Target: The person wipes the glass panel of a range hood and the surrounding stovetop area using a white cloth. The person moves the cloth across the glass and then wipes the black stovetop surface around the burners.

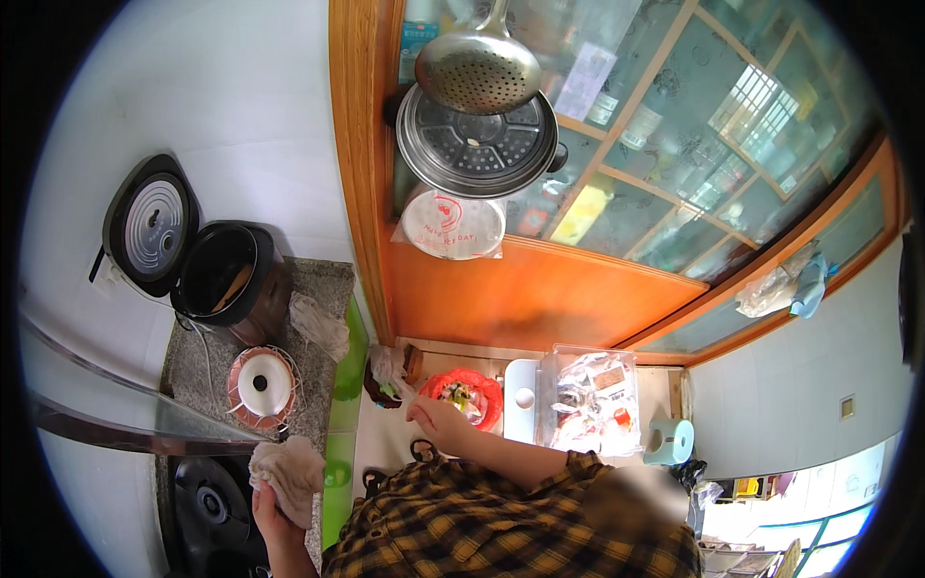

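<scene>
My left hand (273, 514) holds a bunched cream cloth (289, 473) beside the gas stove (209, 506), over the counter's front edge. My right hand (439, 425) pinches a clear plastic bag (389, 365) that hangs near the doorway above the floor. Beyond the cloth, a white lid with a black knob (261, 383) rests on a pinkish bowl in a wire holder on the granite counter (318, 278). Behind it an open rice cooker (246, 289) has a wooden paddle inside. A crumpled plastic bag (318, 325) lies next to the cooker.
A red-lined bin (493, 404) with waste stands on the floor, beside a clear plastic box (632, 404) of packages and a pale green paper roll (668, 441). A perforated skimmer (477, 72), a steamer pan (477, 173) and a bagged round item (454, 231) hang by the glazed wooden door (506, 289).
</scene>
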`<state>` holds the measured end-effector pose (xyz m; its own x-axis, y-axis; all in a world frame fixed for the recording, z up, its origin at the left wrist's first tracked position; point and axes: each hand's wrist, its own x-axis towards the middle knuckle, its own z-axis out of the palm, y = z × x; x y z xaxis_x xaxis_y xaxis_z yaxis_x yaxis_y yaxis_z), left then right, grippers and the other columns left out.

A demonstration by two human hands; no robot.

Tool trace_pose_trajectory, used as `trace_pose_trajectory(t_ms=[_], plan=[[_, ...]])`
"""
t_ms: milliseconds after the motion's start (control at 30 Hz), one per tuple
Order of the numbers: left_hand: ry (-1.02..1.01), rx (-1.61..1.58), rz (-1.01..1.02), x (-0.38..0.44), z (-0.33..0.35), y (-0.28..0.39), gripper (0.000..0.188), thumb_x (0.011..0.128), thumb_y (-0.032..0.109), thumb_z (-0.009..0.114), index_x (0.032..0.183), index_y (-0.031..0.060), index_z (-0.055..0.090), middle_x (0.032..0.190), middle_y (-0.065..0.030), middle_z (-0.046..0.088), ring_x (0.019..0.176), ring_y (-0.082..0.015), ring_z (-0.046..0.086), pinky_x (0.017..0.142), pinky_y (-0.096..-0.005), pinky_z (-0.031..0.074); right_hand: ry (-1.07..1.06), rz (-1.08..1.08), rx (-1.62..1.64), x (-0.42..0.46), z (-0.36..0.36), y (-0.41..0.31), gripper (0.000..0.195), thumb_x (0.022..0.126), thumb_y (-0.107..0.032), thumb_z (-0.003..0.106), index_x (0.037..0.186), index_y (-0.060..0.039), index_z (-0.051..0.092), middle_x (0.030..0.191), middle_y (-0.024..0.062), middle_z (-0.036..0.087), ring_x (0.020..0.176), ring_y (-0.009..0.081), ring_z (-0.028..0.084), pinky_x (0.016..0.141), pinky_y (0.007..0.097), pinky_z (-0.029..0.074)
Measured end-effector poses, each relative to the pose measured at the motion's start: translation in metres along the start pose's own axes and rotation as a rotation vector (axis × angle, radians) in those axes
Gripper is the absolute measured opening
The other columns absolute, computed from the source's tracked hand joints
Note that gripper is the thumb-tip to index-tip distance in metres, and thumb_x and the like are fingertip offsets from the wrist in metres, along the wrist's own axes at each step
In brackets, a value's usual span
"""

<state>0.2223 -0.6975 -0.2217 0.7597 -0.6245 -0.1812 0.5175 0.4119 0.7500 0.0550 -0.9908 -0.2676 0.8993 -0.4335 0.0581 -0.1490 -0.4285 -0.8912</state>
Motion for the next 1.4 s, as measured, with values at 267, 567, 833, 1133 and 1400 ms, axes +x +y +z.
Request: trace_pose_trajectory(t_ms=[267,567,833,1133,1400], plan=[[-0.081,-0.002,0.031,-0.018,-0.003,0.015,0.060,0.095,0.043,0.048,0.140,0.0034,0.044,0.130,-0.0131,0.057,0.120,-0.0306,0.055,0.103,-0.0453,0.043,-0.107,-0.258,-0.246,-0.007,-0.011,-0.083,0.022,0.094,-0.008,0.048,0.114,-0.0050,0.057,0.097,0.0143,0.063,0.090,0.0334,0.060,0.082,0.0422,0.049],[-0.048,-0.429,0.246,-0.055,-0.014,0.064,0.066,0.097,0.048,0.048,0.147,0.0060,0.039,0.147,-0.0148,0.045,0.135,-0.0324,0.045,0.114,-0.0489,0.033,-0.142,-0.852,0.032,0.065,0.038,-0.180,0.048,0.083,0.001,0.054,0.130,0.0055,0.048,0.132,0.0232,0.052,0.120,0.0372,0.051,0.105,0.0437,0.040],[0.290,-0.382,0.680,-0.012,-0.039,0.105,0.062,0.103,0.051,0.032,0.150,0.0103,0.031,0.147,-0.0098,0.042,0.135,-0.0275,0.041,0.113,-0.0423,0.032,-0.111,-1.213,0.367,0.181,0.125,-0.304,0.069,0.099,-0.016,0.039,0.151,0.0091,0.002,0.160,0.0266,0.007,0.150,0.0368,0.009,0.120,0.0445,0.009],[0.396,0.568,1.027,0.073,0.032,0.283,0.043,0.103,0.030,0.042,0.130,-0.0028,0.050,0.128,-0.0132,0.056,0.120,-0.0257,0.050,0.103,-0.0381,0.038,0.099,-1.168,0.474,0.201,0.162,-0.339,0.075,0.105,-0.037,0.037,0.151,0.0098,-0.001,0.160,0.0249,0.007,0.147,0.0335,0.017,0.119,0.0435,0.016],[0.402,0.945,1.354,0.151,-0.036,0.192,0.050,0.101,0.023,0.037,0.146,-0.0006,0.034,0.156,-0.0239,0.022,0.147,-0.0393,0.016,0.120,-0.0424,0.016,0.135,-1.130,0.455,0.204,0.161,-0.339,0.085,0.101,-0.054,0.037,0.152,0.0062,0.007,0.157,0.0220,0.019,0.144,0.0330,0.025,0.117,0.0453,0.022]])
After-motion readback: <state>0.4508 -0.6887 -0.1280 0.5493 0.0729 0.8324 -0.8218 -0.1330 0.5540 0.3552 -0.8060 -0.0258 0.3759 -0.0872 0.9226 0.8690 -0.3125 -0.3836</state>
